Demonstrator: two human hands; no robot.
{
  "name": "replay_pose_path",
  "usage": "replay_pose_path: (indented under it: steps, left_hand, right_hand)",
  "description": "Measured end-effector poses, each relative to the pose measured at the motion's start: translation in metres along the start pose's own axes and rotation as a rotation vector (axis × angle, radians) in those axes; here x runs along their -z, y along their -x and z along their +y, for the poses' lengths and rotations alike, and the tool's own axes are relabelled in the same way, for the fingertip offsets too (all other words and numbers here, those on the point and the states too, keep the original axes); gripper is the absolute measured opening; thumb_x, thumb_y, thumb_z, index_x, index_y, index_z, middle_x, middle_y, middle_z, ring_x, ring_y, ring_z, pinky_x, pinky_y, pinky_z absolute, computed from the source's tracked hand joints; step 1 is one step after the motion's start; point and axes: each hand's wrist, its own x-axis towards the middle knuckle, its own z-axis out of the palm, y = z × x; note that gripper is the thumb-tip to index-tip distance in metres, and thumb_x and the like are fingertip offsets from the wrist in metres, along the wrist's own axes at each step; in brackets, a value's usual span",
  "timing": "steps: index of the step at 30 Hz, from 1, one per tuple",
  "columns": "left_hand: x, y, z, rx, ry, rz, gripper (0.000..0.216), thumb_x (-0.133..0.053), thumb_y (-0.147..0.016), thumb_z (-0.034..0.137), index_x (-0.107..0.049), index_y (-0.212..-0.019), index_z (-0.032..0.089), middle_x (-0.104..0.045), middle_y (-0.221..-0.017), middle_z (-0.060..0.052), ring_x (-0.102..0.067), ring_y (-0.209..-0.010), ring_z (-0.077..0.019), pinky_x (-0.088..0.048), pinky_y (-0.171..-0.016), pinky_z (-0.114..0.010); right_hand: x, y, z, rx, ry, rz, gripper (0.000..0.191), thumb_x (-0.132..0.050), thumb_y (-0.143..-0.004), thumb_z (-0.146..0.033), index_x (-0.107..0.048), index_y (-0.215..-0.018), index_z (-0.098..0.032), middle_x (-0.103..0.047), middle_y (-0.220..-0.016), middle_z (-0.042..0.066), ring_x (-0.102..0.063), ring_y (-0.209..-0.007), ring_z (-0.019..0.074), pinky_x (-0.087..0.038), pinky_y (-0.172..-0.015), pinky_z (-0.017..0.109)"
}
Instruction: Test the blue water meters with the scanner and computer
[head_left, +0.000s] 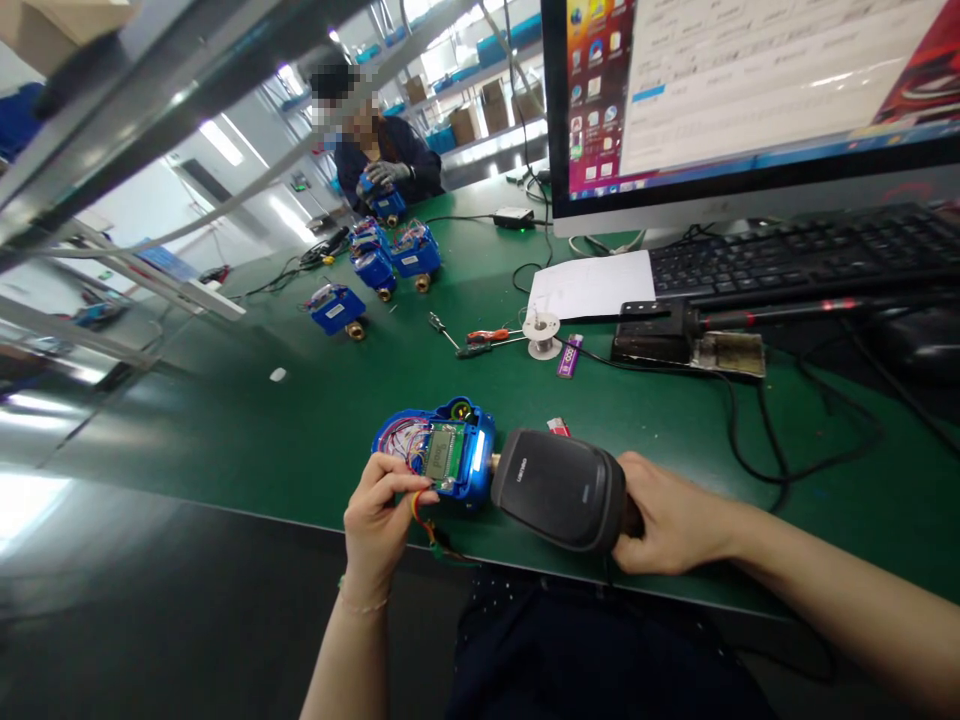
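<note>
An open blue meter housing (472,450) with a green circuit board, a small display and coloured wires lies near the front edge of the green table (315,430). My left hand (382,515) pinches the board's near edge and some red and yellow wires. My right hand (671,520) grips a black hand-held scanner (559,488), whose head points at the meter's right side, almost touching it. A light glows on the meter's right edge.
Several more blue meters (375,265) stand at the far left, where another person's gloved hand (386,173) holds one. Screwdrivers (480,340), a solder spool (541,335), a purple lighter (570,355), a soldering stand (686,340), white paper, keyboard (802,250) and monitor (750,90) sit at right.
</note>
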Motion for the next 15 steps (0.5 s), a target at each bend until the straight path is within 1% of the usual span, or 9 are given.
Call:
replay_pose_path:
  steps: [10,15]
  left_hand:
    - [-0.0004,-0.0017,0.0015,-0.005,0.007,0.005,0.009,-0.073,-0.070,0.023,-0.066,-0.074,0.019,-0.049,-0.074,0.002,-0.049,-0.070,-0.0074,-0.041,-0.061,-0.016]
    - [-0.0002,-0.0020,0.0021,-0.018,0.017,0.013,0.009,-0.073,-0.070,0.022,-0.066,-0.074,0.019,-0.050,-0.075,0.002,-0.049,-0.071,-0.0070,-0.041,-0.062,-0.015]
  right_hand:
    - [-0.0018,0.0011,0.0024,0.024,-0.003,0.003,0.012,-0.045,-0.058,-0.020,-0.043,-0.067,-0.014,-0.044,-0.055,-0.003,-0.031,-0.050,0.0028,-0.029,-0.049,0.014]
    - [-0.0009,0.0013,0.0027,0.044,-0.045,0.011,0.009,-0.046,-0.057,-0.018,-0.041,-0.064,-0.014,-0.043,-0.053,-0.004,-0.029,-0.049,0.0019,-0.028,-0.048,0.014]
